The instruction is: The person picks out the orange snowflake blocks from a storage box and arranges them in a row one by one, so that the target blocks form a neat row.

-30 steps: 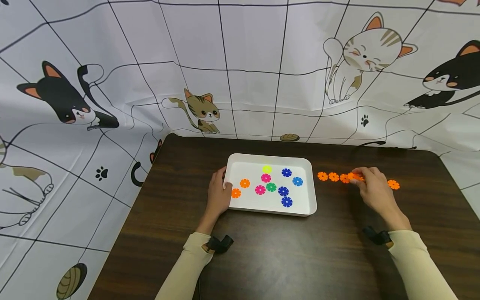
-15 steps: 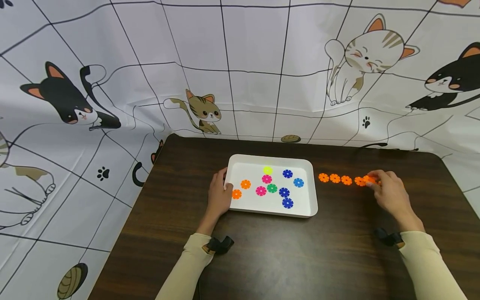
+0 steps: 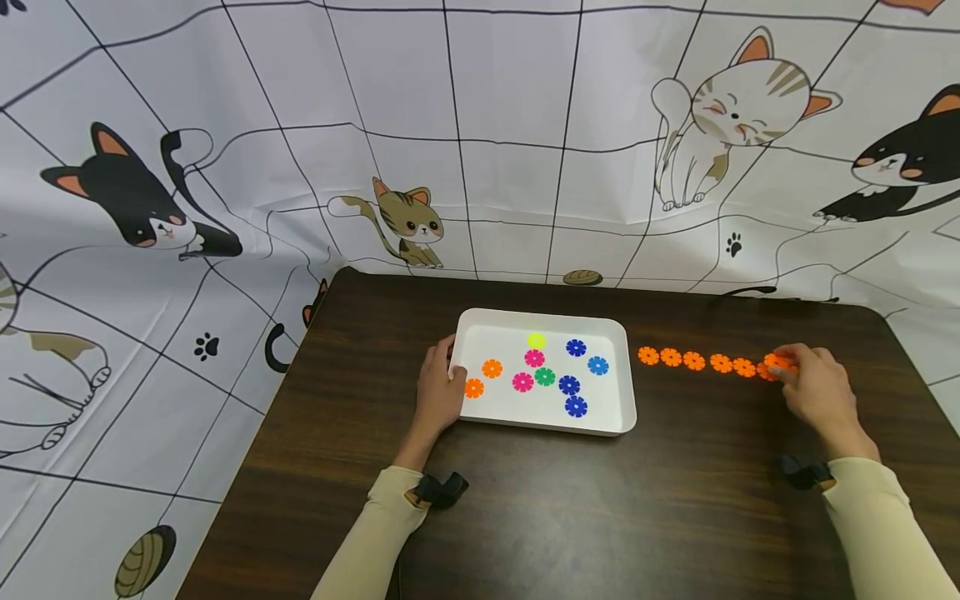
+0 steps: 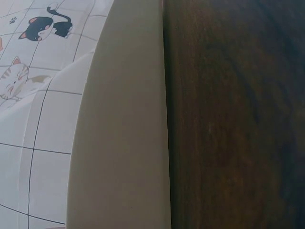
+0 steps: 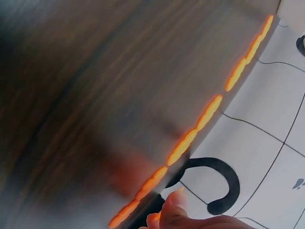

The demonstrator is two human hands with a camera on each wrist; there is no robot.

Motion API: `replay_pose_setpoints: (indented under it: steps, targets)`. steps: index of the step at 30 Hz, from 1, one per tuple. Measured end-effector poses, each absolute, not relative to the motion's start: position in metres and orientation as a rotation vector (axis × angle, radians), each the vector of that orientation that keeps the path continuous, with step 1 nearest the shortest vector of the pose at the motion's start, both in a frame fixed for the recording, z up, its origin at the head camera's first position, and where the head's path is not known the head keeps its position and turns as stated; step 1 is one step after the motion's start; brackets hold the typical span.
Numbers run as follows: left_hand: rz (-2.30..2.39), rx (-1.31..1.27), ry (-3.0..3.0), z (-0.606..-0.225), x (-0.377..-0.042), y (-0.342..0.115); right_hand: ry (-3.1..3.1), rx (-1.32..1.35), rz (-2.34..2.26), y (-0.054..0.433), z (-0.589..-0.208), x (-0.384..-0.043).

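Left hand (image 3: 440,387): you gripped the white tray (image 3: 540,427) by its left rim.
Right hand (image 3: 821,396): you pinched an orange disc (image 3: 778,362) at the right end of the orange row (image 3: 721,363), beside the tray.
Row risk: a sideways brush on release could have skewed neighbouring pieces.

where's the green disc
In the head view, the green disc lies inside the white tray, right of the lower pink disc, left of a dark blue disc.

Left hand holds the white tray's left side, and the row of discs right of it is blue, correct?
Wrong colour: the row of discs is orange in the head view. The left hand does hold the white tray at its left side.
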State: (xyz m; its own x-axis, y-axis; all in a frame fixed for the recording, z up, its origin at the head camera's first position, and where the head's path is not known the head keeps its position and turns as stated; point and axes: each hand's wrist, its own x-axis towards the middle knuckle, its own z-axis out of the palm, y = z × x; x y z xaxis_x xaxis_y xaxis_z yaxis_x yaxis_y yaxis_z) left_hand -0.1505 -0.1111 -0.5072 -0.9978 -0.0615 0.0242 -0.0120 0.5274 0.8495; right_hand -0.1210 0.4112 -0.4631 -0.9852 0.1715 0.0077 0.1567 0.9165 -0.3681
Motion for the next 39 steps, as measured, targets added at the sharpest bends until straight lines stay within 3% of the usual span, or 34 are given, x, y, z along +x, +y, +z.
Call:
replay_pose_setpoints:
  steps: [25, 39]
  targets:
    - [-1.5, 0.056, -2.683, -0.505, -0.149, -0.111, -3.098, -0.56, 0.519, 0.454, -0.468, -0.118]
    - [-1.503, 0.054, -2.679, -0.507, -0.15, -0.111, -3.074, -0.477, 0.533, 0.459, -0.474, -0.113]
